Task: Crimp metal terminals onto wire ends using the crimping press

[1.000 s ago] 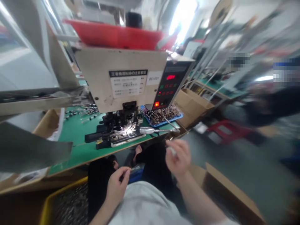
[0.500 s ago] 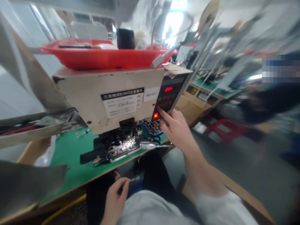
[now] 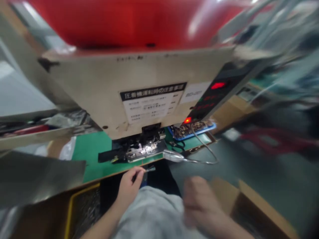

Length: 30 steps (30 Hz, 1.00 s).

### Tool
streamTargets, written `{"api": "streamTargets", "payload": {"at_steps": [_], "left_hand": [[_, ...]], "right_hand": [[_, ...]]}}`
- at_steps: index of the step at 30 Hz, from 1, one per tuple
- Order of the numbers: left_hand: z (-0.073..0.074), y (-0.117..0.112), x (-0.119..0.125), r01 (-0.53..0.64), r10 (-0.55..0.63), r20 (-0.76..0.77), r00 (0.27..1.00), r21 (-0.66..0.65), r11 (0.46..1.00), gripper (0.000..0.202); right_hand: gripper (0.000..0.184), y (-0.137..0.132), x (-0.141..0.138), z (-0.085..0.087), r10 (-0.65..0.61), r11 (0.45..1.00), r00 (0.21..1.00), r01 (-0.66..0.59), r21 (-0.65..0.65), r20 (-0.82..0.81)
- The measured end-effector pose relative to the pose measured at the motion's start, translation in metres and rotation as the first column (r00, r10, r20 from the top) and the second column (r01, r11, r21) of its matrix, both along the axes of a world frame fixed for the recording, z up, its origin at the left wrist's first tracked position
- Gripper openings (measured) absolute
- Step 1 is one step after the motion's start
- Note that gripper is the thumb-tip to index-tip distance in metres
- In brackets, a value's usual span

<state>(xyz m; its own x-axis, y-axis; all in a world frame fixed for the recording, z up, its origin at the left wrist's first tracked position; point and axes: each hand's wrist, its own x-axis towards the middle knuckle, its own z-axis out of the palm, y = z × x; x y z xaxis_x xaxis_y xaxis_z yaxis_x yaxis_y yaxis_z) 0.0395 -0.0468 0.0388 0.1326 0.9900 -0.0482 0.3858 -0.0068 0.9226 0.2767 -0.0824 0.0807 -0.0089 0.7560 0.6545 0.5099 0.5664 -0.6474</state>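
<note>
My left hand [image 3: 131, 184] is closed in a pinch on a small, thin greyish piece [image 3: 150, 169], just below the front edge of the green bench top [image 3: 93, 167]. Its kind is too small to make out. Behind it stands a cream crimping machine [image 3: 99, 89] with a Japanese notice, a lit red display [image 3: 218, 85] and a glowing red switch [image 3: 187, 120]. Under the machine's head, bright light falls on the metal die area [image 3: 146, 148]. My right hand [image 3: 199, 199] hangs over the right side of my lap, smeared by motion, its fingers unclear.
A gooseneck lamp [image 3: 173, 155] juts out at the bench edge. A blue tray [image 3: 185, 136] of small metal parts lies behind it. The red tray [image 3: 139, 26] rests on the machine. An open cardboard box [image 3: 266, 209] stands at lower right, a yellow-rimmed bin [image 3: 68, 209] at lower left.
My right hand has left the control panel and come down toward my lap. My left hand, still pinching the small piece, has risen nearer the bench edge. The view has tipped down and closer.
</note>
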Motion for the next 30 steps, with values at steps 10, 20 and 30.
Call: {"api": "streamTargets", "payload": {"at_steps": [10, 20, 30], "left_hand": [[0.017, 0.023, 0.043, -0.094, 0.093, 0.010, 0.996, 0.065, 0.993, 0.021], [0.002, 0.030, 0.057, -0.107, 0.128, -0.140, 0.982, 0.150, 0.983, 0.018], [0.003, 0.035, 0.053, -0.058, 0.165, -0.283, 0.945, 0.350, 0.935, 0.019]], "right_hand": [[0.016, 0.056, -0.053, -0.085, -0.058, 0.819, 0.684, -0.384, -0.426, -0.727], [0.011, 0.087, -0.053, -0.058, 0.043, 0.851, 0.902, -0.259, -0.457, -0.430], [0.019, 0.096, -0.049, -0.060, 0.113, 0.832, 0.911, -0.304, -0.463, -0.396]]}}
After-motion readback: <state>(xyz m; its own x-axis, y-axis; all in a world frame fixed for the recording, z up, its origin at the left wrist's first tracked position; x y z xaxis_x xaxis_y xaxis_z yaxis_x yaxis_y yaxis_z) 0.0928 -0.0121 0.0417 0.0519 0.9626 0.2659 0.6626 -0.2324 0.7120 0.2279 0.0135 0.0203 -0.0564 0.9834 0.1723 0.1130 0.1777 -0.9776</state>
